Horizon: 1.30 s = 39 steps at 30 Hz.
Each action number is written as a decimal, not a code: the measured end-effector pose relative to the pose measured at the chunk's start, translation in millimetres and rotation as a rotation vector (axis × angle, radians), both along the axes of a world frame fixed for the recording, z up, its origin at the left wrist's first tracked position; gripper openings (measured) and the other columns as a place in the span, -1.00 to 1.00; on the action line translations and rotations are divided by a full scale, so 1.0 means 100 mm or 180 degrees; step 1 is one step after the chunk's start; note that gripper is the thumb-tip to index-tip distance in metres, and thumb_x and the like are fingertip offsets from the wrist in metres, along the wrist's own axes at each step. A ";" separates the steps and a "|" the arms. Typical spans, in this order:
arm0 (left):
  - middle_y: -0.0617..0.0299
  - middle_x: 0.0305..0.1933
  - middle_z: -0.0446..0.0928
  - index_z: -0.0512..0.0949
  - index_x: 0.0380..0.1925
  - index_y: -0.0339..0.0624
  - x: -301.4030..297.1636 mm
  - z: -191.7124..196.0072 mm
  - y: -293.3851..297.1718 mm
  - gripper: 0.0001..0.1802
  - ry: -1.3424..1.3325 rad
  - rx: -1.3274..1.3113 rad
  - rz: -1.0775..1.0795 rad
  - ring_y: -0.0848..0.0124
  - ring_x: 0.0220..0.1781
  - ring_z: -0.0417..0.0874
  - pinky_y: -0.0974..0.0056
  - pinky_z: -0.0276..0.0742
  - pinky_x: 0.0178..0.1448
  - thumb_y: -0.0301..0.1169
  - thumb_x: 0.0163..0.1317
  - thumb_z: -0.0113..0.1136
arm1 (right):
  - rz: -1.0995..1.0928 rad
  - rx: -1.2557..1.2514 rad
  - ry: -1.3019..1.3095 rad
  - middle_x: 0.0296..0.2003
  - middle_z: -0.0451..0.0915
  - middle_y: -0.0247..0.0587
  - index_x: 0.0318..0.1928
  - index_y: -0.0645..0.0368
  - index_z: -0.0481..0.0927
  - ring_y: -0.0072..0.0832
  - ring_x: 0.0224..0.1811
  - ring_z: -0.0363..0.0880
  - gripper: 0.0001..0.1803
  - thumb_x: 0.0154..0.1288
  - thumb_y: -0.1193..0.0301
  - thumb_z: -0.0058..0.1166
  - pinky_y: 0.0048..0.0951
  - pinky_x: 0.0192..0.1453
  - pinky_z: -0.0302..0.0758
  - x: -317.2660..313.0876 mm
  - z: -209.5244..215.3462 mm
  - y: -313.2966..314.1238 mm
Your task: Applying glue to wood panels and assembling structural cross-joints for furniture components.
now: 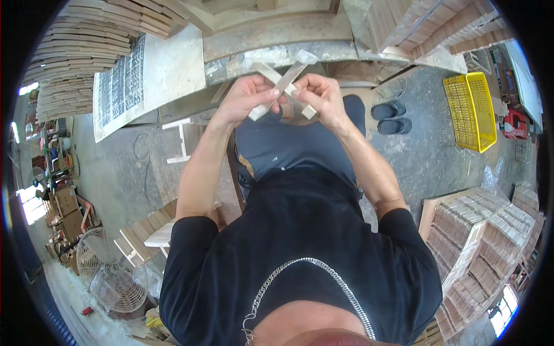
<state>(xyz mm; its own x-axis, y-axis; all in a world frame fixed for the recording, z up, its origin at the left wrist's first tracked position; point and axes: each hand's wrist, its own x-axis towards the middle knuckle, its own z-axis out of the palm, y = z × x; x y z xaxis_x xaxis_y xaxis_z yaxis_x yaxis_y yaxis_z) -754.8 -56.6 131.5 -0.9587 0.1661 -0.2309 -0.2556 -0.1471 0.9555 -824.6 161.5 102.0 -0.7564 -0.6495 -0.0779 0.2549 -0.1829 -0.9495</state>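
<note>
Two pale wooden strips cross in an X in front of me. My left hand grips the strip that runs from lower left to upper right. My right hand holds the other strip, which runs from upper left down to its lower end at my right palm. Both hands are raised above my lap, close together, fingers curled round the wood. Below them are my dark trousers and black shirt with a silver chain.
A worn workbench stands just ahead. Stacks of wooden slats lie at upper left and more at lower right. A yellow plastic crate and dark sandals sit on the concrete floor. Two fan guards lie lower left.
</note>
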 end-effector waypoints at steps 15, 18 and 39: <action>0.08 -0.09 0.69 0.60 0.05 -0.43 -1.06 0.32 -0.72 -0.55 -0.0547 0.0617 0.0690 0.37 -0.23 0.70 0.31 0.65 -0.09 -0.24 0.37 0.31 | -0.0768 0.1636 0.2453 -0.41 0.69 -0.02 -0.27 0.36 0.67 -0.31 -0.42 0.64 -0.73 0.23 0.37 0.37 -0.31 -0.27 0.54 -0.84 0.35 -0.59; 0.05 0.06 0.66 0.57 0.13 -0.44 -1.12 0.09 -0.85 -0.52 -0.0378 0.0373 0.1219 0.28 0.00 0.72 0.23 0.61 0.15 -0.25 0.39 0.29 | -0.0877 0.1522 0.2061 -0.56 0.65 -0.03 -0.32 0.35 0.69 -0.41 -0.53 0.62 -0.71 0.27 0.31 0.37 -0.29 -0.36 0.52 -1.06 0.40 -0.75; -0.24 -0.36 0.63 0.60 -0.28 -0.32 -1.85 -0.19 -0.96 -0.66 0.2107 -0.3230 0.1993 -0.25 -0.22 0.67 -0.17 0.55 -0.14 -0.19 0.33 0.24 | -0.1471 0.2268 0.3158 -0.27 0.71 0.01 0.04 0.31 0.67 -0.28 -0.37 0.70 -0.58 0.27 0.29 0.37 -0.33 -0.21 0.62 -1.08 0.43 -0.54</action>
